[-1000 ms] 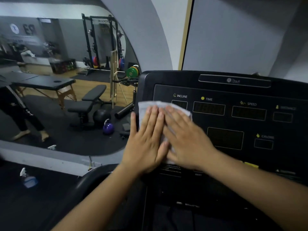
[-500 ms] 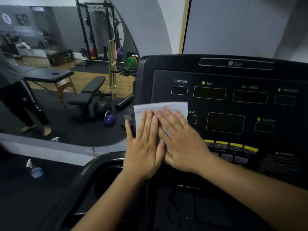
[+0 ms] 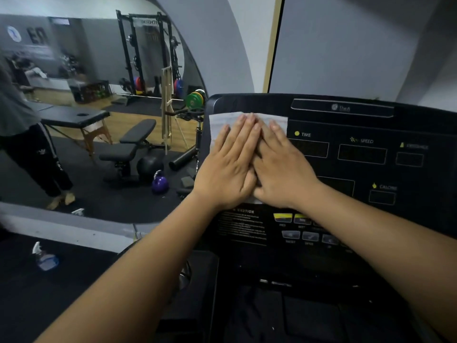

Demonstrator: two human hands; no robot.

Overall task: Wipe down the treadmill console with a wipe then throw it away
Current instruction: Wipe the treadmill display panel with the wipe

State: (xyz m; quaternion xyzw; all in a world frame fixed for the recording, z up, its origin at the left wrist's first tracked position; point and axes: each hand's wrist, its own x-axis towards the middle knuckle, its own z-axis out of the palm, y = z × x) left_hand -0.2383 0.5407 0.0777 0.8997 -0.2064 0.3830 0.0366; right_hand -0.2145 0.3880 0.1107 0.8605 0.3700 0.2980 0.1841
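**Q:** Nearest the lens?
**A:** Two bare forearms, reaching up from the lower edge toward the treadmill console (image 3: pixel 358 174).

**Q:** On the console's lower part?
**A:** A CAUTION text block (image 3: pixel 243 225). To its right, yellow and grey buttons (image 3: pixel 300 227), partly behind the right forearm.

**Q:** Hands?
**A:** Left hand (image 3: pixel 226 169) and right hand (image 3: pixel 284 174), side by side and touching, palms down on the wipe (image 3: pixel 221 123).

**Q:** Grip?
**A:** None closed. Both press flat with straight fingers held together, curled round nothing.

**Q:** Position of the wipe?
**A:** Lies spread against the console's upper left corner, just left of the TIME label (image 3: pixel 303 134). Shows white above the fingertips and beside the left hand; otherwise hidden under both palms.

**Q:** Beyond the treadmill?
**A:** At left on the dark floor, a spray bottle (image 3: pixel 44 258). Behind it, a wall mirror (image 3: pixel 111 206).

**Q:** Reflected there, front to back?
**A:** Purple kettlebell (image 3: pixel 160 183) and black medicine ball (image 3: pixel 149 165), close together. Then a weight bench (image 3: pixel 134 142), a massage table (image 3: pixel 76 118), and a standing person (image 3: pixel 32 149) in dark trousers at the left edge. Farthest, a squat rack (image 3: pixel 146 58) with coloured plates at its foot.
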